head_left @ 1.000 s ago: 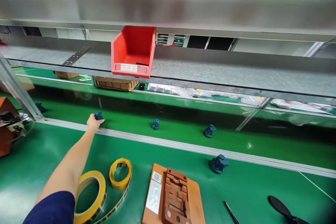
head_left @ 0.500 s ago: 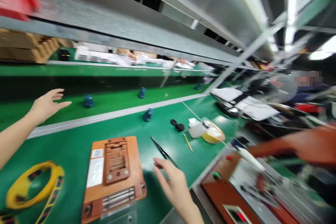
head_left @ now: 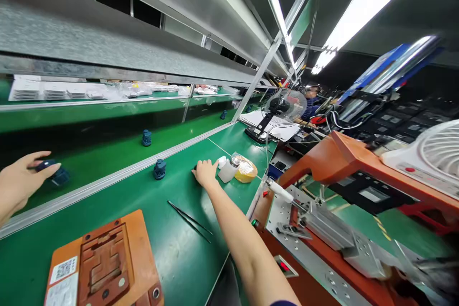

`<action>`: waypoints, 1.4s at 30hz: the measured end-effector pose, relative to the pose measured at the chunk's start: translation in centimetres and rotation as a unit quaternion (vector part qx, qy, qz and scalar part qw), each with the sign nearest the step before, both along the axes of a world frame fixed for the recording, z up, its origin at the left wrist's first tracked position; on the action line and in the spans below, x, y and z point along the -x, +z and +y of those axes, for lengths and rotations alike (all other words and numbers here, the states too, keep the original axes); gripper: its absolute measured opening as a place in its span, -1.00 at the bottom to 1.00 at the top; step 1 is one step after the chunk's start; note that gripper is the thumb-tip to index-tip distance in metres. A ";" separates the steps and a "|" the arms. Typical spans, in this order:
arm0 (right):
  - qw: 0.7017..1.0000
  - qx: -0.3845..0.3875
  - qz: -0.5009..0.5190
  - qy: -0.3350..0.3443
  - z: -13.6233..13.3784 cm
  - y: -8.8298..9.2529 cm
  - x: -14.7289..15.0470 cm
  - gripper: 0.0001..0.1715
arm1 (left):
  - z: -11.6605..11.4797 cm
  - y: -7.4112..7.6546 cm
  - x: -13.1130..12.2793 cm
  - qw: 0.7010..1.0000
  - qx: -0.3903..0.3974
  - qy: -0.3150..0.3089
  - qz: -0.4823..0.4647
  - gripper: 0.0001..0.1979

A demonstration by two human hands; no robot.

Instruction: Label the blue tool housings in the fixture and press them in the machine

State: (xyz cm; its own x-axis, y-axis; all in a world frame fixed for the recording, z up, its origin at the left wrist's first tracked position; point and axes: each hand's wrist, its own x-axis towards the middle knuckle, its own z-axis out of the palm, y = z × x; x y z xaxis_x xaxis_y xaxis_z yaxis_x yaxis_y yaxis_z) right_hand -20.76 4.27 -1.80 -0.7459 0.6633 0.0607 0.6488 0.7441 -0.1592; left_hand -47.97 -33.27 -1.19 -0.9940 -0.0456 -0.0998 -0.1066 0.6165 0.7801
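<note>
At the frame's left edge my left hand (head_left: pixel 19 179) reaches over the rail onto the green conveyor belt (head_left: pixel 107 153). Its thumb and fingers pinch a small dark blue part (head_left: pixel 53 172). My right hand (head_left: pixel 205 172) stretches far out across the green bench. Its fingers curl down over a small black piece (head_left: pixel 194 168), which shows only at the hand's left side. A white squeeze bottle (head_left: pixel 228 170) and a yellowish round dish (head_left: pixel 248 170) sit just right of that hand.
More blue parts: one on the belt (head_left: pixel 146 137), one on the bench by the rail (head_left: pixel 159 169). Black tweezers (head_left: pixel 190 220) and an orange fixture (head_left: pixel 103 267) lie near me. An orange machine (head_left: pixel 344 158) stands to the right. Beyond it are a desk fan (head_left: pixel 283 105) and a far co-worker (head_left: pixel 310 100).
The view swung further right. My left hand went from open to pinching a blue part on the belt. My right hand moved from near the tweezers out to the black piece.
</note>
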 end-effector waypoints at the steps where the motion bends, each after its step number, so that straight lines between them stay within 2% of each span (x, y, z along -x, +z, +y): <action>1: 1.000 0.006 -0.007 -0.012 0.6 -0.1 0.8 -0.69 | -0.4 0.3 -0.6 0.999 -0.034 0.016 -0.009 -0.55; 3: 1.000 0.021 -0.006 -0.019 1.0 -0.2 1.9 -0.75 | -1.4 1.2 -2.4 0.991 -0.132 0.011 -0.033 -0.65; 5: 0.999 0.036 0.019 0.003 0.2 -0.2 2.3 -0.76 | -2.6 2.4 -5.1 0.963 -0.249 -0.003 -0.099 -0.77; 7: 0.994 0.059 0.065 0.059 -1.7 0.1 2.3 -0.67 | -3.5 3.7 -8.5 0.927 -0.335 -0.029 -0.165 -0.79; 10: 0.966 0.103 0.148 0.183 -6.6 0.4 1.1 -0.48 | -3.8 4.8 -13.5 0.895 -0.391 -0.052 -0.206 -0.76; 12: 0.917 0.160 0.240 0.275 -10.5 0.5 -0.4 -0.44 | -3.8 4.9 -16.4 0.874 -0.431 -0.065 -0.216 -0.74; 14: 0.836 0.242 0.344 0.351 -13.9 0.8 -2.1 -0.46 | -3.8 4.8 -18.8 0.852 -0.466 -0.075 -0.226 -0.71; 16: 0.772 0.308 0.402 0.385 -16.7 1.1 -3.8 -0.48 | -3.9 4.8 -21.0 0.838 -0.485 -0.072 -0.238 -0.70; 17: 0.761 0.323 0.406 0.390 -17.7 1.4 -4.6 -0.48 | -3.9 4.9 -22.0 0.833 -0.493 -0.062 -0.245 -0.69; 23: 0.725 0.319 0.417 0.446 -21.6 2.4 -8.0 -0.44 | -4.1 5.5 -27.2 0.800 -0.541 -0.012 -0.259 -0.73; 28: 0.722 0.291 0.411 0.474 -22.3 3.2 -9.5 -0.41 | -4.0 5.1 -29.8 0.781 -0.566 -0.010 -0.264 -0.81; 32: 0.721 0.309 0.397 0.477 -21.8 3.7 -10.6 -0.41 | -3.7 4.9 -31.2 0.803 -0.551 -0.007 -0.229 -0.87; 35: 0.718 0.335 0.402 0.458 -21.6 3.8 -11.5 -0.41 | -3.4 4.8 -32.0 0.817 -0.538 -0.032 -0.205 -0.85; 42: 0.727 0.316 0.416 0.445 -21.4 4.2 -13.0 -0.42 | -2.6 4.9 -33.1 0.819 -0.539 -0.056 -0.189 -0.67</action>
